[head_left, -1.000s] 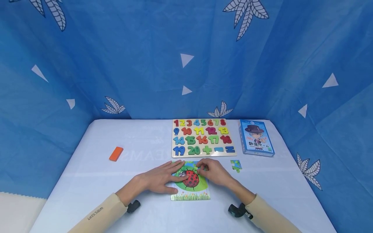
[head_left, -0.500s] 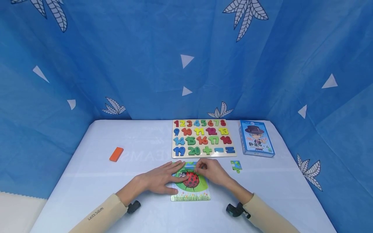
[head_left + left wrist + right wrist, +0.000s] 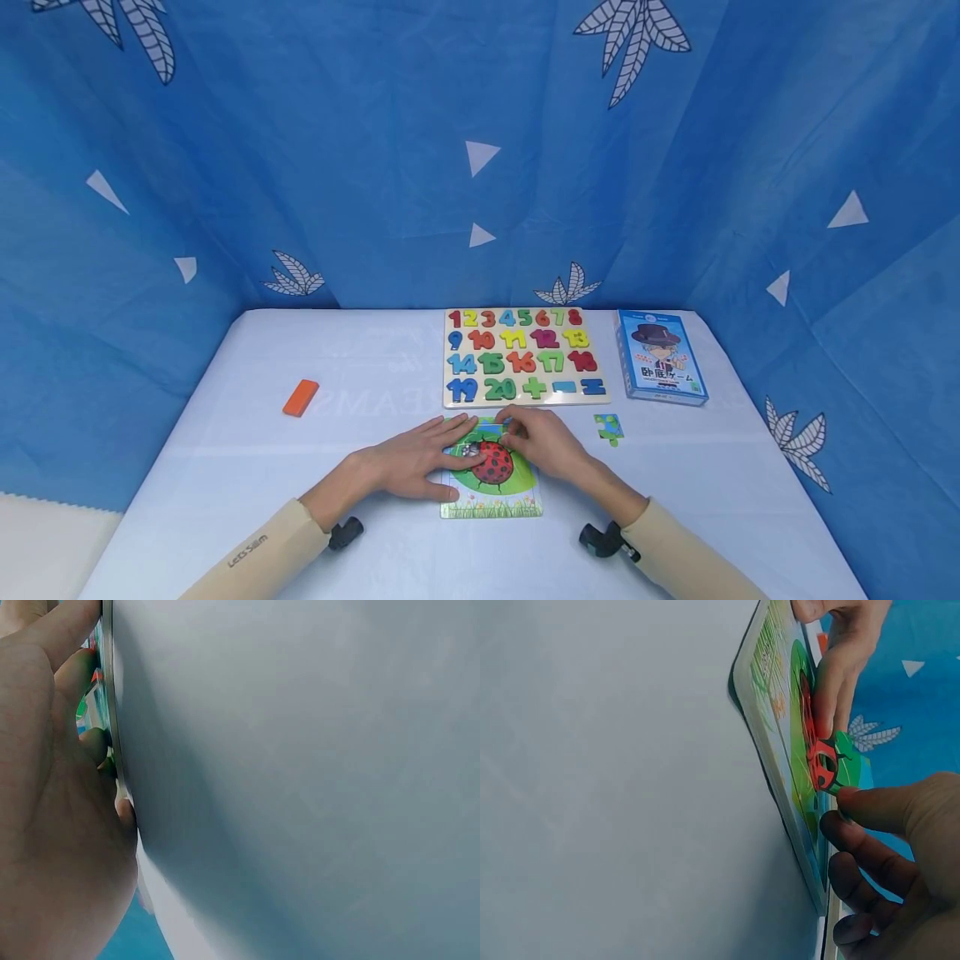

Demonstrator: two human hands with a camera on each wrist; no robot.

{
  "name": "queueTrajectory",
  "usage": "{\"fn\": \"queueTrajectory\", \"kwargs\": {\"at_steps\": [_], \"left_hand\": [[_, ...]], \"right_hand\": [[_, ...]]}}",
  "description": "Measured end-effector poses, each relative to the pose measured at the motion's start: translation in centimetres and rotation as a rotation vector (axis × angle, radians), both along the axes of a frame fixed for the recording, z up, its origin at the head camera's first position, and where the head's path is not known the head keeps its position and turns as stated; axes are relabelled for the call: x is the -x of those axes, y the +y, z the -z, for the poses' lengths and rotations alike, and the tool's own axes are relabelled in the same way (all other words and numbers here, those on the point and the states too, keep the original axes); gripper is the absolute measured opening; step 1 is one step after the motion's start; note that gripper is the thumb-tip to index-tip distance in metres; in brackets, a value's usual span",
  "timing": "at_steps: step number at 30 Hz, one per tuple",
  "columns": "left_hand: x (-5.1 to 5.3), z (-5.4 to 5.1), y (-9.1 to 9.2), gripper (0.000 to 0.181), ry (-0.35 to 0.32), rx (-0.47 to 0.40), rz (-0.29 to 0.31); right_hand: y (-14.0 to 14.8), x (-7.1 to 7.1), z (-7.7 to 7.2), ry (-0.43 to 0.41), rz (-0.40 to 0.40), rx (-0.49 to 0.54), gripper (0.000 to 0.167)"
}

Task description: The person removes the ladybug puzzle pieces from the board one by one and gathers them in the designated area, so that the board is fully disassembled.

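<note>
A square ladybug jigsaw puzzle (image 3: 501, 500) lies flat on the table in the head view. My left hand (image 3: 414, 458) rests on its left side, fingers spread across the picture. At the upper right of the puzzle is my right hand (image 3: 546, 440), which pinches a red and green puzzle piece (image 3: 841, 766) between thumb and forefinger. In the right wrist view that piece is tilted up from the board. The left wrist view shows my left palm (image 3: 67, 825) beside the puzzle's edge. Another puzzle piece (image 3: 609, 426), blue and green, lies right of the right hand.
Behind the puzzle lies a wooden number board (image 3: 525, 398) with coloured numerals. A blue game box (image 3: 663, 358) stands to its right. Over on the left is an orange block (image 3: 301, 398). Blue cloth (image 3: 375, 167) hangs around the back and sides of the white table (image 3: 360, 350).
My right hand has shifted slightly left over the puzzle's upper part, its fingers changing position. The left hand stays in place on the puzzle.
</note>
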State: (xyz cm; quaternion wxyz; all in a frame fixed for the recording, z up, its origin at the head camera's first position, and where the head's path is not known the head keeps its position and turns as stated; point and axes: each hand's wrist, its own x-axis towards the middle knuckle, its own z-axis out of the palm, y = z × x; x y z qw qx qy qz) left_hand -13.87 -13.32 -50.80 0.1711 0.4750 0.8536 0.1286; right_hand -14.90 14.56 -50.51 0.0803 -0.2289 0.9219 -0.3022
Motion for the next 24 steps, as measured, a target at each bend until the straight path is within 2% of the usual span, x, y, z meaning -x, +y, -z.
{"fn": "queueTrajectory", "kwargs": {"at_steps": [5, 12, 24], "left_hand": [[-0.09, -0.09, -0.03, 0.064, -0.005, 0.002, -0.005], [-0.07, -0.04, -0.05, 0.064, -0.002, 0.005, -0.003], [-0.07, 0.05, -0.10, 0.065, 0.000, -0.012, 0.004]], "right_hand": [[-0.15, -0.04, -0.15, 0.015, -0.003, -0.013, 0.020], [-0.17, 0.07, -0.16, -0.047, 0.004, 0.038, 0.013], [-0.14, -0.06, -0.30, -0.054, 0.009, 0.062, 0.016]]}}
